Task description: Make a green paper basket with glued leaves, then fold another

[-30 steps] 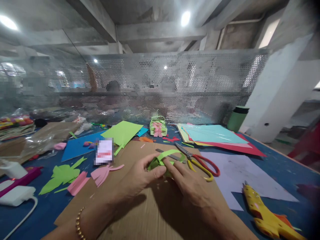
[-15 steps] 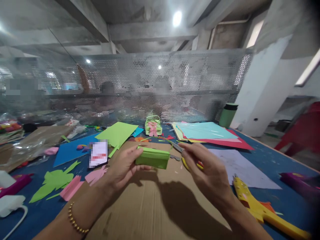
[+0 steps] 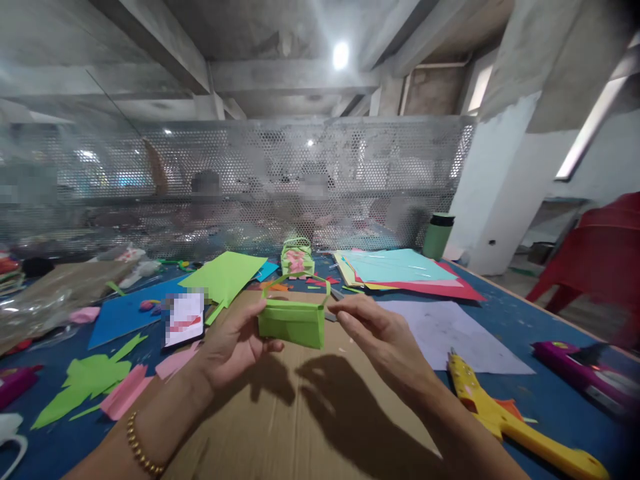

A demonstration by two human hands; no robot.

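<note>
My left hand [image 3: 235, 343] grips a small light-green paper bag [image 3: 293, 325] by its left end, thumb at the top and fingers beneath. The bag is held above the cardboard. A thin green paper strap [image 3: 295, 275] arches over it from end to end. Just right of the bag is my right hand [image 3: 375, 327], fingers loosely bent and fingertips close to the strap's right end; nothing shows in them. Behind these fingers, grey scissor blades [image 3: 338, 294] lie partly hidden. A finished-looking green paper piece with a pink bow [image 3: 296, 260] stands at the back.
A cardboard sheet [image 3: 300, 427] covers the blue table's middle. At right lie a yellow glue gun [image 3: 493, 413], a purple tool [image 3: 585, 373] and lilac paper [image 3: 440, 333]. Coloured sheets [image 3: 410, 265] and a green bottle [image 3: 439, 237] are behind. A phone [image 3: 185, 317] and paper scraps [image 3: 93, 380] lie left.
My right hand has come left, closer to the bag. The strap now stands up as an arch above it. The whole view has shifted slightly.
</note>
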